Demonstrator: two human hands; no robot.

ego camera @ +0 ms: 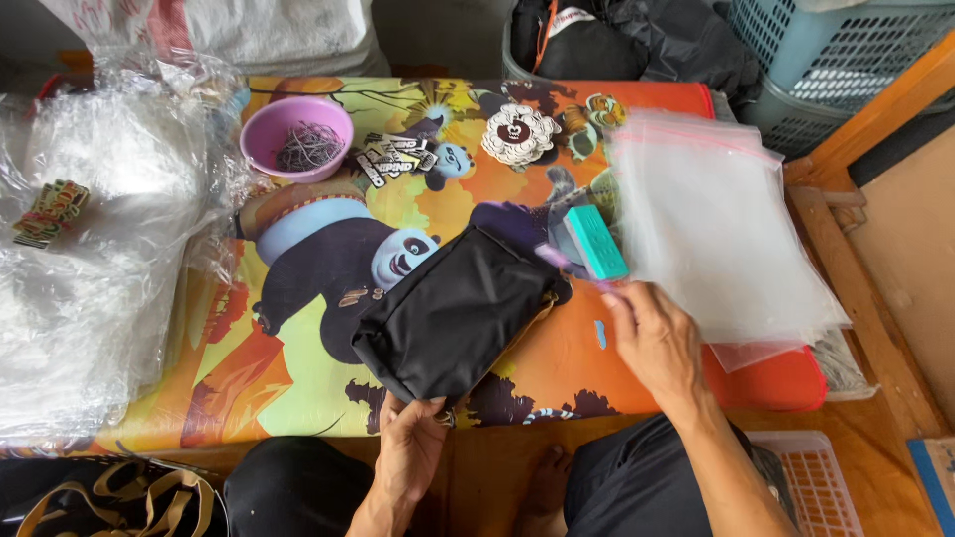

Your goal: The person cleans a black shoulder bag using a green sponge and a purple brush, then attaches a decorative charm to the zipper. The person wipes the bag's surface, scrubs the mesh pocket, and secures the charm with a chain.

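A folded black fabric bag point(453, 308) lies on a low table covered with a colourful cartoon panda cloth point(298, 348). My left hand point(408, 447) grips the bag's near corner at the table's front edge. My right hand point(652, 338) is to the right of the bag, fingers closed on a thin purple stick-like tool point(562, 264) that points toward a teal block point(595, 242). A stack of clear zip bags point(716, 229) lies just right of that hand.
A purple bowl of small metal loops point(296, 137) and piles of printed tags point(398, 157) point(519, 134) sit at the back. Crumpled clear plastic point(90, 249) fills the left. Blue plastic baskets point(836, 50) and dark bags point(637, 40) stand behind; a wooden frame point(865, 298) runs along the right.
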